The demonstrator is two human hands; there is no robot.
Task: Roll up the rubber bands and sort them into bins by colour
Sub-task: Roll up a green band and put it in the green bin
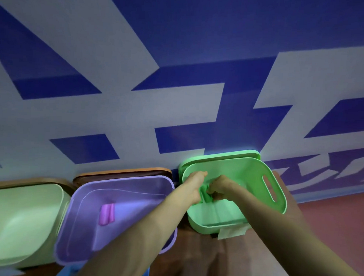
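Right of centre in the frame, inside the mint-green plastic bin (248,169), my right hand (221,186) curls round the rolled green rubber band (205,193) and my left hand (195,184) touches it, grip hidden; it looks light, soft and springy, best pinched across the coil.

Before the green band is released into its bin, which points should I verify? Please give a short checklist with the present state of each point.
1. Hands over the right bin: ok. The left hand and the right hand are both above the inside of the green bin.
2. Colour match: ok. The green band is over the green bin.
3. Band fully rolled: cannot tell. The hands hide most of it.
4. Grip: the right hand curls on the band, ok. For the left hand, cannot tell.
5. Earlier sorting: ok. A purple roll lies in the purple bin.
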